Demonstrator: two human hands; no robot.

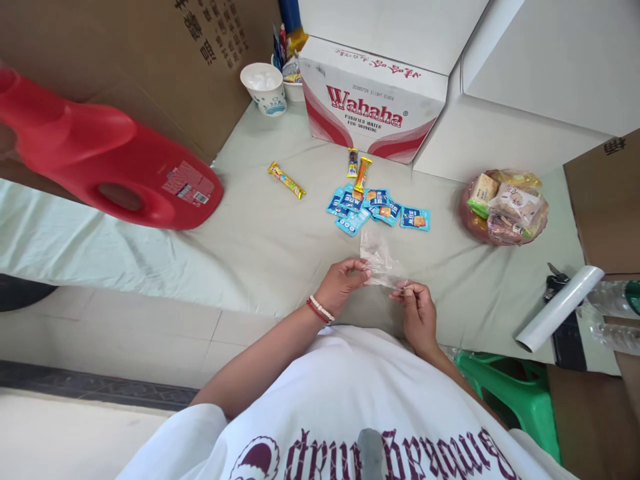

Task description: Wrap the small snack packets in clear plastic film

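A clear bag is stretched between both hands, just in from the middle of the bench's near edge. Its left part is pinched between the thumb and fingers of the left hand; its right end is clamped between the thumb and fingers of the right hand. Whether the bag rests on the bench cannot be told. Just beyond it, blue packets are heaped, with one laid flat just beside the heap, toward the right edge. An orange bar is set against the heap, with a dark bar beside it; a yellow bar is laid apart, to the left. Behind these, the far edge is lined by a carton, with a paper cup stood near its left end. Near the far right corner, snacks are piled in a red bowl. Toward the near right corner, a white roll is placed aslant beside plastic bottles. On the left, a red jug is seen.
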